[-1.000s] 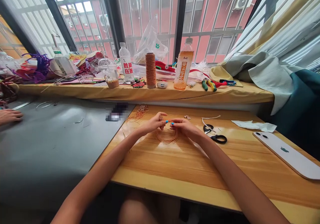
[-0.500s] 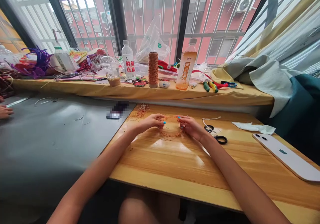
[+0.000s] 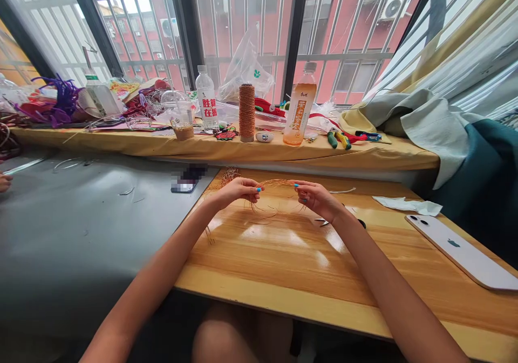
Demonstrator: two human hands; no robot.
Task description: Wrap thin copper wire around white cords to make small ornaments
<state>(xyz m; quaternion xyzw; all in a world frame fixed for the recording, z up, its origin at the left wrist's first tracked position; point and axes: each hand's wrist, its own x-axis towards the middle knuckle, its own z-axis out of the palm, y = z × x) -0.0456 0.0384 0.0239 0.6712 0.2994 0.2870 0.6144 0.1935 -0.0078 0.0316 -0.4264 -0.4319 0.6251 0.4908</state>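
A bundle of thin orange cords [image 3: 277, 182] stretches in a shallow arch between my hands, above the wooden table. My left hand [image 3: 242, 190] pinches its left end, and my right hand [image 3: 314, 197] pinches it on the right. Loose strands dangle below both hands. Behind my left hand lies a tangle of orange cord ends [image 3: 230, 175]. Scissors [image 3: 322, 221] rest on the table under my right wrist, mostly hidden by the forearm.
A white phone [image 3: 453, 244] and a crumpled tissue [image 3: 408, 205] lie to the right. On the sill stand an orange cord spool [image 3: 246, 114], a tea bottle [image 3: 299, 107] and pliers [image 3: 339, 139]. Another person's hand [image 3: 5, 182] shows at the far left.
My hands have moved apart, drawing the rounded loop of cords into a flatter arch. My right forearm now covers most of the scissors.
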